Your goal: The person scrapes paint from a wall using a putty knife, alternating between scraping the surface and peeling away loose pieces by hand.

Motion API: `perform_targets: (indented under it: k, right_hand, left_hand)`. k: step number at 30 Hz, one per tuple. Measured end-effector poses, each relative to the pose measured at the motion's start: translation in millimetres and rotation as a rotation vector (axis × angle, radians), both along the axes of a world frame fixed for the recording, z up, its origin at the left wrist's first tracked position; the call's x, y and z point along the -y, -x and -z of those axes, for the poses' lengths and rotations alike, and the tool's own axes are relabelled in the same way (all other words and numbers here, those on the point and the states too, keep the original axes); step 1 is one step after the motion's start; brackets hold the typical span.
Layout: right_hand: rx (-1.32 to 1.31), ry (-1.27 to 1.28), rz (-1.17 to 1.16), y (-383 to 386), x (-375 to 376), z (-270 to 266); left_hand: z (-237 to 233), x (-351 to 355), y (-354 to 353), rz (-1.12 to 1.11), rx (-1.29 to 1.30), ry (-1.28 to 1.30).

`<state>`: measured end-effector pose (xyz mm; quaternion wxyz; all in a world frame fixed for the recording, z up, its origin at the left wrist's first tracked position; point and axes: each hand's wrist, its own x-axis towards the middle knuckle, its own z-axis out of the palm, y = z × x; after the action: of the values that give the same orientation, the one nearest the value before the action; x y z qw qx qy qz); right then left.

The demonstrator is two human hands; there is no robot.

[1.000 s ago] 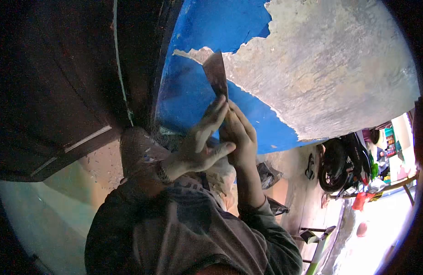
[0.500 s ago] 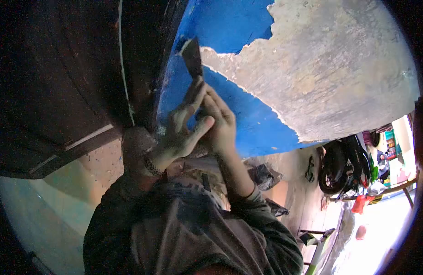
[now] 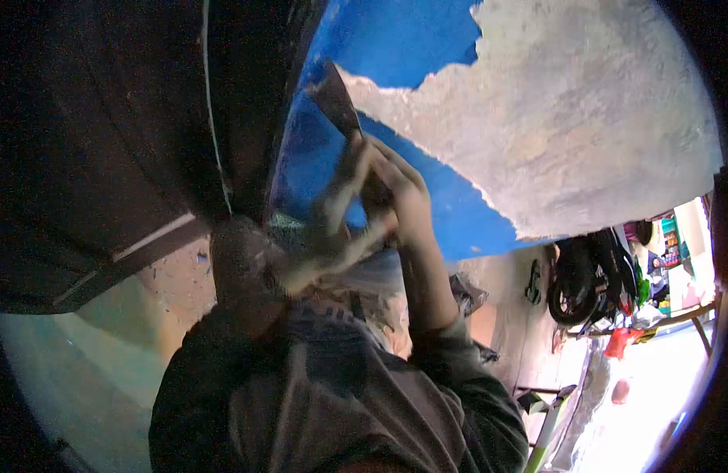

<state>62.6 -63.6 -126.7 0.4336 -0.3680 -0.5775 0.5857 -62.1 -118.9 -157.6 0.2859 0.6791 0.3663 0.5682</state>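
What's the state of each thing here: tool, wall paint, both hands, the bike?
scraper: blade laid against the wall, tip at the torn paint edge.
blue paint: partly stripped, ragged edge.
bare plaster: exposed, rough and patchy.
right hand: closed around the scraper's handle.
left hand: motion-blurred, fingers spread, beside the right hand.
motorcycle: parked in the background, nobody on it.

In front of me, a wall (image 3: 584,118) of bare grey plaster with blue paint (image 3: 379,39) left in patches; dark door (image 3: 104,158) at left, parked motorcycle (image 3: 584,276) (in bright daylight) at right.
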Motion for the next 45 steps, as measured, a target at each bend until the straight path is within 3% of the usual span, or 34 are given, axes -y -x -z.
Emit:
perform_targets:
  k: [1, 2, 5, 8, 9, 14, 16, 17, 18, 20, 21, 23, 28, 31, 33, 34, 35, 37, 38, 40, 41, 42, 43, 45]
  right_hand:
    - [-0.057, 0.144, -0.080, -1, 5, -7]
    - [-0.066, 0.126, -0.094, 0, -1, -16]
    - [0.036, 0.300, -0.111, -11, 3, -33]
    - [0.198, 0.200, -0.251, -17, -9, -42]
    - [0.266, 0.207, -0.199, -13, 0, -51]
    - [0.266, 0.238, -0.208, -42, 23, -45]
    - [0.105, 0.155, -0.024, -56, 33, -21]
    - [0.087, 0.145, 0.006, -64, 39, -14]
    - [0.077, 0.151, 0.005, -72, 46, -7]
    - [0.063, 0.168, 0.073, -87, 60, 6]
    - [0.046, 0.198, 0.076, -92, 67, 11]
    - [-0.036, 0.237, 0.066, -105, 77, 29]
    - [-0.306, 0.226, 0.106, -113, 96, 51]
    - [-0.371, 0.188, 0.119, -113, 99, 57]
    - [-0.402, 0.166, 0.138, -115, 98, 54]
    - [-0.280, 0.175, 0.140, -115, 95, 45]
    - [-0.155, 0.185, 0.142, -114, 90, 38]
    - [-0.211, 0.175, 0.095, -107, 81, 32]
    - [-0.261, 0.162, 0.044, -102, 76, 27]
    - [-0.255, 0.153, 0.055, -89, 69, 14]
    - [-0.334, 0.139, 0.043, -84, 65, 16]
    - [-0.412, 0.124, 0.029, -82, 63, 17]
    - [-0.314, 0.104, 0.079, -83, 66, 16]
    - [-0.368, 0.116, 0.093, -83, 70, 10]
  left_hand:
    - [7, -5, -3, -0.002, 0.192, 0.066]
    - [5, -8, 0, -0.013, 0.181, 0.046]
    - [-1, 6, -2, -0.061, -0.013, -0.102]
    - [-24, 18, 0, -0.168, -0.264, -0.093]
    - [-6, 6, -7, -0.050, 0.087, -0.075]
    - [0, 12, 2, -0.172, 0.329, -0.022]
    - [7, 6, 14, -0.364, 0.229, 0.057]
    - [2, -2, 13, -0.474, 0.156, -0.024]
    - [-3, -11, 17, -0.474, 0.146, -0.021]
    - [-11, -32, 26, -0.584, -0.315, -0.353]
    - [-14, -45, 27, -0.583, -0.329, -0.352]
    - [-16, -68, 27, -0.746, -0.658, -0.490]
    - [12, -90, 16, -0.769, -0.746, -0.401]
    - [31, -64, -4, -0.568, -0.262, 0.019]
    - [43, -45, -21, -0.567, -0.240, -0.047]
    - [45, -34, -31, -0.570, -0.214, -0.108]
    - [45, -23, -42, -0.443, -0.132, -0.017]
    - [35, -11, -65, -0.119, 0.149, 0.255]
    - [30, -12, -71, -0.112, 0.149, 0.255]
    - [22, -14, -81, 0.441, 0.744, 0.567]
    - [16, -15, -89, 0.450, 0.745, 0.566]
    - [10, -17, -100, 0.506, 0.939, 0.591]
    - [5, -19, -106, 0.560, 1.135, 0.611]
    - [0, -15, -112, 0.565, 1.125, 0.616]
